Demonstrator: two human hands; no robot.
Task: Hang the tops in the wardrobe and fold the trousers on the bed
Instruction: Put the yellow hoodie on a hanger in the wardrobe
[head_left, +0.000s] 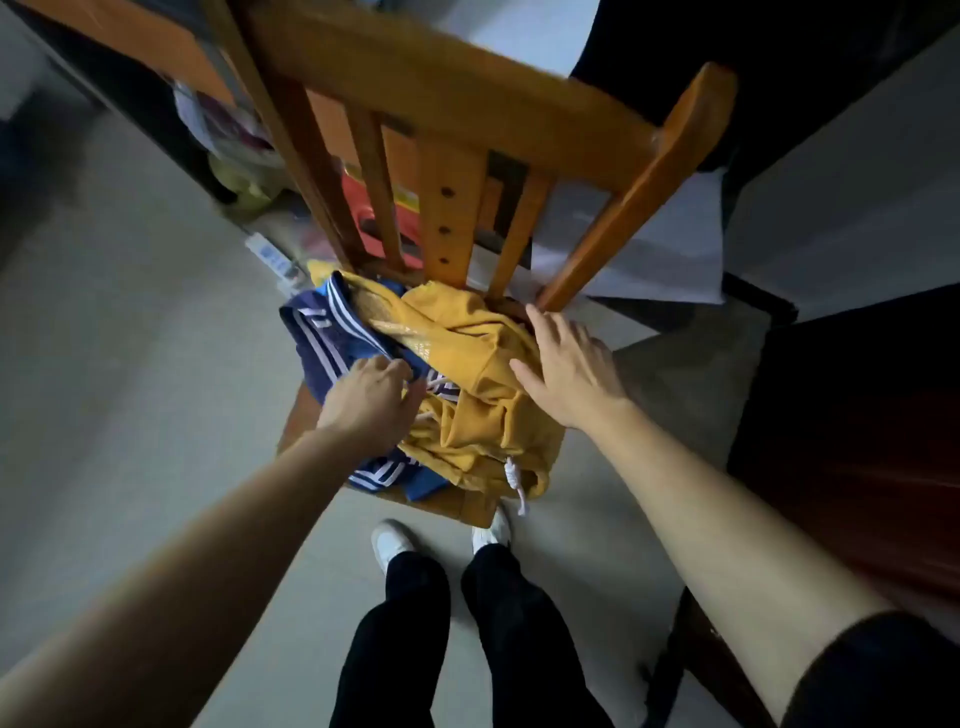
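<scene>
Chair (457, 130): varnished wood, orange-brown, smooth with a slight sheen. Yellow top (467, 364): thick matt knit cloth, soft and crumpled, with a white woven cord (514, 475). Blue garment (327, 332): thinner, smoother cloth with a faint sheen and white stripes. Floor (130, 364): pale, smooth, low gloss. Shoes (392, 540): white, smooth. Trousers worn (395, 623): black matt cloth.

yellow hoodie (467, 364) crumpled atop | navy striped garment (327, 332) underneath, bunched
</scene>
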